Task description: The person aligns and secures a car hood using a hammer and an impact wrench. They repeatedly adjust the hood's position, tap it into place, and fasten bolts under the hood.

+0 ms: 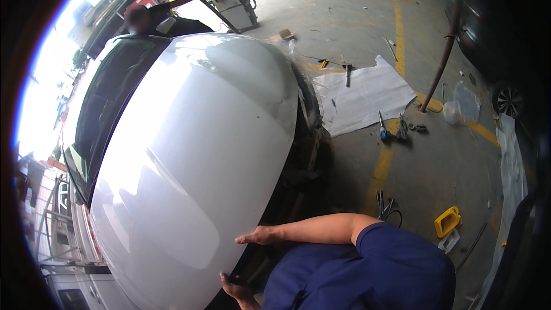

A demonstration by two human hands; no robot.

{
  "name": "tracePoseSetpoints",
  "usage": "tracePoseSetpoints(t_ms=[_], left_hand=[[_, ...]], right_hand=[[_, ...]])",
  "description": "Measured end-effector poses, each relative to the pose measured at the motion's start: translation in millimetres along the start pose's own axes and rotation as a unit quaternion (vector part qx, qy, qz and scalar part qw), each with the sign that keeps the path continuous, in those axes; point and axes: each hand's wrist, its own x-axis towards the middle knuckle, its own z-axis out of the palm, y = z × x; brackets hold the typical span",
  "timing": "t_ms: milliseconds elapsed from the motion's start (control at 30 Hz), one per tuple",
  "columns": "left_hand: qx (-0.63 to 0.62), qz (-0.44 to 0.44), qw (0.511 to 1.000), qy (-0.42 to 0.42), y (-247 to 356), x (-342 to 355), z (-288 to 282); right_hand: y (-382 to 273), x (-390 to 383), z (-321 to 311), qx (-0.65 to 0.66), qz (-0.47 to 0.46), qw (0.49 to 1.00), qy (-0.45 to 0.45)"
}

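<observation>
A white car hood (189, 155) fills the middle left, its front edge slanting down toward the bottom of the view. My right hand (259, 235) is at this edge, the thumb side resting on the white panel and the other fingers mostly hidden at the rim. Lower down, my left hand (234, 291) grips the same edge, thumb up against the panel and the fingers largely out of sight. Between the two hands a dark gap shows below the hood. A small dent or crease marks the panel's far front corner.
Across the car a person (166, 20) leans by the windshield (115, 97). On the floor, a white sheet (367, 95), a blue power tool (385, 132) and a yellow jug (447, 221) lie about. A brown pole (445, 51) stands near a dark car (488, 40).
</observation>
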Motion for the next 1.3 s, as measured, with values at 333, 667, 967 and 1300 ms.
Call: tracePoseSetpoints(t_ms=[333,667,967,1300], left_hand=[[0.039,0.051,0.998,0.027,8.4,-13.3,11.1],[0.107,0.087,0.990,0.035,10.7,-2.4,-7.5],[0.067,0.094,0.993,0.027,20.8,0.4,-28.8],[0.076,0.108,0.991,0.005,15.7,14.5,-59.2]], right_hand=[[26.6,13.4,1.8,0.027,0.005,0.999,-0.043],[11.0,16.9,44.4,0.054,0.054,0.992,-0.105],[24.1,12.1,68.0,-0.068,0.076,0.993,-0.066],[6.4,10.6,82.2,-0.271,0.114,0.955,-0.028]])
